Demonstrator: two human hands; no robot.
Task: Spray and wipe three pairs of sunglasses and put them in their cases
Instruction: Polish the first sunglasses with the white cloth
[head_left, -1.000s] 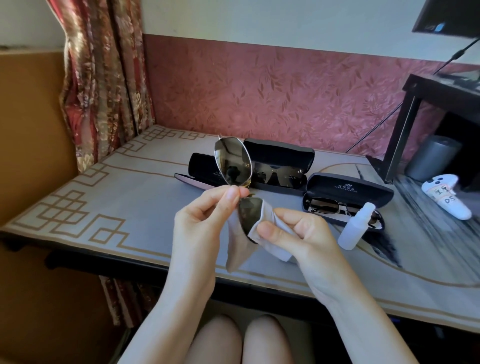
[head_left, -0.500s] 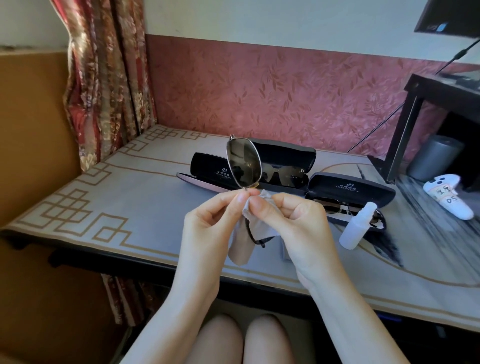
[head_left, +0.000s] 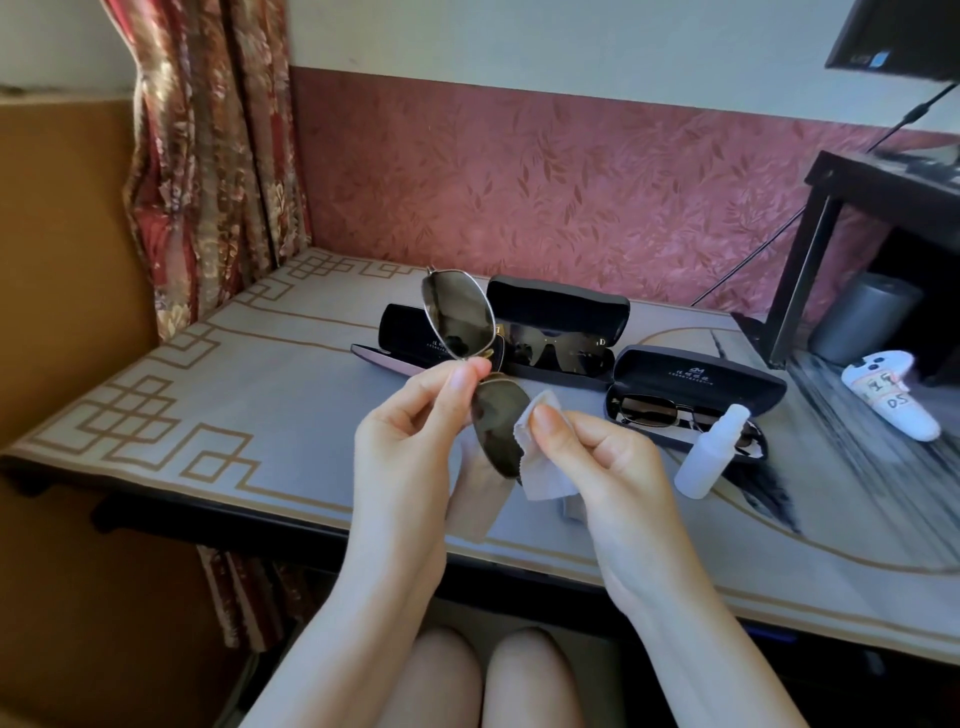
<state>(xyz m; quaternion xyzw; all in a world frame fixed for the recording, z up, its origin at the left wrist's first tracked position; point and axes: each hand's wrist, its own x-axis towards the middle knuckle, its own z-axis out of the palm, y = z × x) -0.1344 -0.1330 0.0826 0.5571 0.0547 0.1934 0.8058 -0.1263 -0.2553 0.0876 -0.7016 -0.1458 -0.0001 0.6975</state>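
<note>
My left hand (head_left: 410, 441) pinches a pair of metal-framed sunglasses (head_left: 460, 322) at the bridge, held on end with one lens above the other. My right hand (head_left: 597, 457) pinches a pale wiping cloth (head_left: 545, 475) against the lower lens (head_left: 501, 426). Behind them stand three open black cases: the left case (head_left: 402, 332) looks empty, the middle case (head_left: 558, 317) holds dark sunglasses (head_left: 553, 348), and the right case (head_left: 696, 382) holds thin-framed sunglasses (head_left: 654, 410). A small white spray bottle (head_left: 709, 452) stands in front of the right case.
Everything sits on a grey patterned table (head_left: 234, 395) whose front edge runs just above my knees. A curtain (head_left: 208, 156) hangs at the left. A white game controller (head_left: 893, 400) lies at the right beside a dark stand (head_left: 810, 249) and a grey bin (head_left: 862, 317).
My right hand with the cloth has slid down and to the right along the lower lens, uncovering it. The left hand keeps its pinch at the bridge.
</note>
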